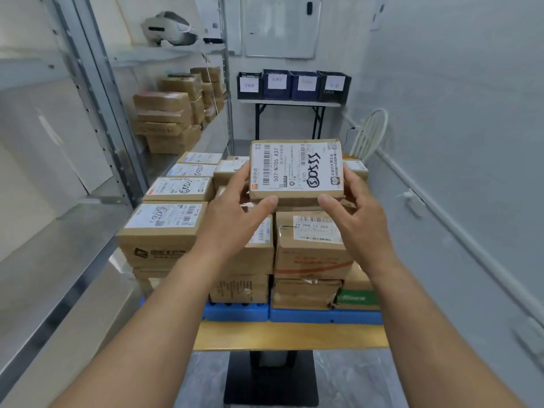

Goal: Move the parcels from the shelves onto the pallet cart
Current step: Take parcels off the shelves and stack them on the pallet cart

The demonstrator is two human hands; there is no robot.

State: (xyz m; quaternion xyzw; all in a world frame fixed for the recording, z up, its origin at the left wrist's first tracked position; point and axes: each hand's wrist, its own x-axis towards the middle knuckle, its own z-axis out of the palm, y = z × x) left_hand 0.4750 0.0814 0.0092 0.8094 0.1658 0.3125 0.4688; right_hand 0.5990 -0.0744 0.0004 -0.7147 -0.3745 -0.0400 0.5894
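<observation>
I hold a flat cardboard parcel (295, 169) with a white shipping label, level above the stacked parcels on the pallet cart (323, 315). My left hand (235, 213) grips its left side, thumb on the near edge. My right hand (353, 213) grips its right side the same way. Below them, several brown parcels (164, 231) are stacked in layers on the blue pallet. More parcels (167, 122) sit on the metal shelf at the left, farther back.
Metal shelving (97, 92) runs along the left wall. A folding table (290, 104) with dark labelled bins (294, 83) stands at the back. A white chair (369, 136) sits by the right wall. The cart's yellow deck edge (288, 337) is right in front of me.
</observation>
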